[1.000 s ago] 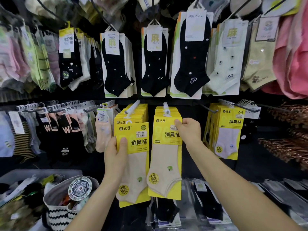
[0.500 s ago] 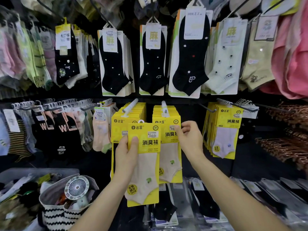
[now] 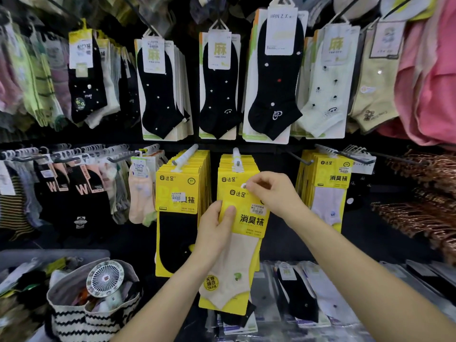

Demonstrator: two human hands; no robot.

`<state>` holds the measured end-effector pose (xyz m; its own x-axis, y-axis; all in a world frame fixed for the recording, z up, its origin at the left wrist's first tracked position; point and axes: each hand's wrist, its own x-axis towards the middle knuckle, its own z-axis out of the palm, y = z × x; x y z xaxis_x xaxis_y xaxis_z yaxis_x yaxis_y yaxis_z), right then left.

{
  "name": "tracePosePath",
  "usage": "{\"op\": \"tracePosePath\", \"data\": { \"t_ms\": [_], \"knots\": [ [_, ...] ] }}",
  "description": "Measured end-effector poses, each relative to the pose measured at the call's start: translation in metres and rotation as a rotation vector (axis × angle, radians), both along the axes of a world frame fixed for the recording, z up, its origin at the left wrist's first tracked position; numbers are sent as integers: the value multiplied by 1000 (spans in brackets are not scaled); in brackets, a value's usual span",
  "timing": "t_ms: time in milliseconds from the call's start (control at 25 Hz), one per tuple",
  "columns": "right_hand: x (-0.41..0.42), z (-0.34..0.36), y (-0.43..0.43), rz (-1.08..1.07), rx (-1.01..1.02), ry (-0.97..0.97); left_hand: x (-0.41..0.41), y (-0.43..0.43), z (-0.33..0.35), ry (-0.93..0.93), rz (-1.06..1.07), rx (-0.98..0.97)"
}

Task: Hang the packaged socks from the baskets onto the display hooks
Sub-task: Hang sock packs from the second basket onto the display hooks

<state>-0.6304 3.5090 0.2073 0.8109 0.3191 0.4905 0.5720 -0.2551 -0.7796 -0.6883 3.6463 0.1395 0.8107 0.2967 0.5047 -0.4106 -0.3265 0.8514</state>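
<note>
Sock pack moved right, now in front of the middle stack below its hook, left hand gripping its left edge, right hand newly pinching its top

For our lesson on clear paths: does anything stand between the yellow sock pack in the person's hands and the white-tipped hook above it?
Nothing visible does. The pack, held by the left hand and pinched at its top by the right hand, sits below the hook, whose tip is free; the hanging packs lie behind it.
</note>
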Motion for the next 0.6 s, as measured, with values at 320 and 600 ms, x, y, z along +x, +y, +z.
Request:
{"op": "tracePosePath", "data": {
  "t_ms": [320,600],
  "knots": [
    [32,39,20,-235,-45,-66,23,-1,17,105,79,-149],
    [41,34,35,-228,-87,-80,28,3,-2,229,157,-73]
  ]
}}
